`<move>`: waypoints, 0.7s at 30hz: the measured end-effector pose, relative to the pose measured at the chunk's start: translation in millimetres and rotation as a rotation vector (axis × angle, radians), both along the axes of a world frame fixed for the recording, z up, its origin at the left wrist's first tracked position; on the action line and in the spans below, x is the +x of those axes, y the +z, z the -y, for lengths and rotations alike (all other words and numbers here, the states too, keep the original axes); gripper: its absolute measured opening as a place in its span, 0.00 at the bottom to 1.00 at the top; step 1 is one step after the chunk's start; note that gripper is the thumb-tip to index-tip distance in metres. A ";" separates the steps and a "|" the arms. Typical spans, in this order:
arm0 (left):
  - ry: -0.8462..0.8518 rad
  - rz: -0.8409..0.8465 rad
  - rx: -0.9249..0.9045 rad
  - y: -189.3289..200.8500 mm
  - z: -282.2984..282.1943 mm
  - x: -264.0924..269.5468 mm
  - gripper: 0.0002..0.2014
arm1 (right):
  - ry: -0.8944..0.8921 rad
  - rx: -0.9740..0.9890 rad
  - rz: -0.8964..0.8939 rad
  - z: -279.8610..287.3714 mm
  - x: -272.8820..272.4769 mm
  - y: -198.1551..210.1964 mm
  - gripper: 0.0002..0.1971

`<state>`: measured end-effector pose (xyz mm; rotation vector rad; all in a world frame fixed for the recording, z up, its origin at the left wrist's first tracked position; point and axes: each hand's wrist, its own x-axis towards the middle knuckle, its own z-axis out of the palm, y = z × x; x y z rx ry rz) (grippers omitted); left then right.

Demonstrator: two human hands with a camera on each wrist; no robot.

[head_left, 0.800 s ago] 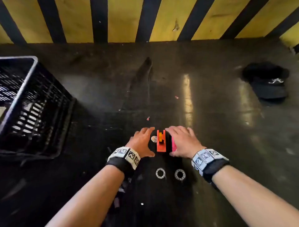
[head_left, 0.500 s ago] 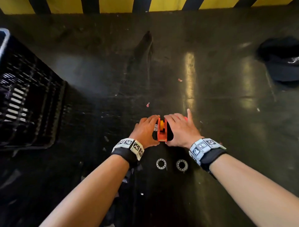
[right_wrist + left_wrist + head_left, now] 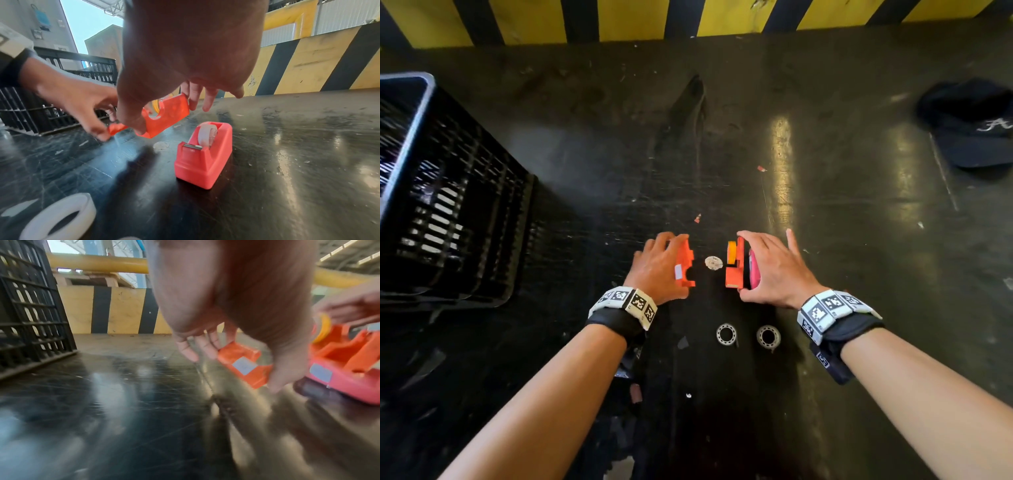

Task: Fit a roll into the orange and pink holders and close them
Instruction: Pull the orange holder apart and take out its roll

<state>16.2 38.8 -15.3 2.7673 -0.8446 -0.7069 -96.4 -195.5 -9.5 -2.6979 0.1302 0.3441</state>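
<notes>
The orange holder is split into two halves over the dark table. My left hand (image 3: 666, 267) grips the bare orange half (image 3: 685, 263) (image 3: 244, 365) between thumb and fingers. My right hand (image 3: 767, 270) grips the other orange half (image 3: 734, 270) (image 3: 168, 113), which carries a yellow roll (image 3: 731, 253). The pink holder (image 3: 754, 270) (image 3: 203, 155) stands on the table under my right palm, with a white roll (image 3: 207, 134) seated in it. Two loose white rolls (image 3: 726, 334) (image 3: 768, 336) lie flat nearer to me. A small round disc (image 3: 713, 262) lies between the halves.
A black slatted crate (image 3: 448, 192) stands at the left. A dark cap (image 3: 976, 126) lies at the far right. A yellow and black striped wall (image 3: 619, 20) borders the far edge of the table. Small scraps dot the scratched surface.
The orange holder, whole between both hands before, has come apart. My left hand has drawn one half to the left, while my right hand keeps the half with the yellow roll.
</notes>
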 end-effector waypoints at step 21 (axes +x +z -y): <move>0.266 -0.440 -0.647 34.3 18.0 -36.7 0.16 | 0.019 0.198 0.089 -29.5 -21.0 17.8 0.55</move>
